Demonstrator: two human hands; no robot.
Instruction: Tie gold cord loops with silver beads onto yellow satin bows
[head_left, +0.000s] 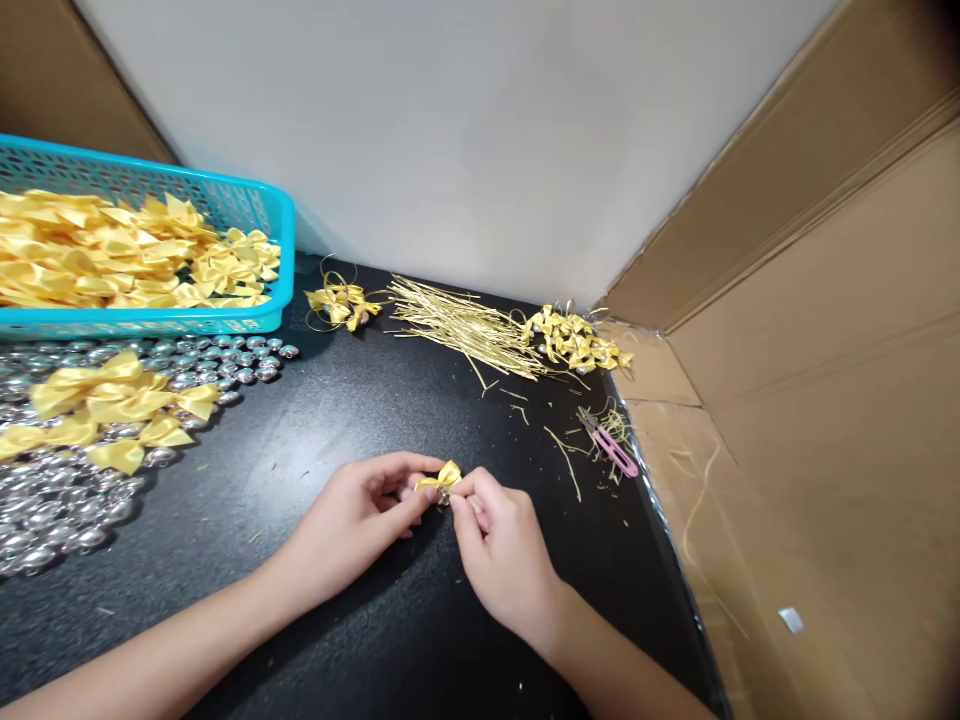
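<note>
My left hand (360, 515) is closed in a pinch on a small yellow ribbon bow (448, 473), held low over the front middle of the black table. A small shiny silver piece (442, 494) shows just under the bow, between the two hands; its shape is partly covered by fingers. My right hand (506, 545) is also closed, thumb and forefinger pressed together at the right side of the bow and the silver piece. What lies between those fingertips is hidden.
A turquoise basket (286, 250) of yellow bows stands back left. Silver beads (52, 510) with loose bows (124, 395) lie before it. Gold twist ties (461, 325) sit between two bow clusters (345, 303) (574, 338). Pink-handled snips (615, 450) and clippings lie right, beside the cardboard wall (817, 280).
</note>
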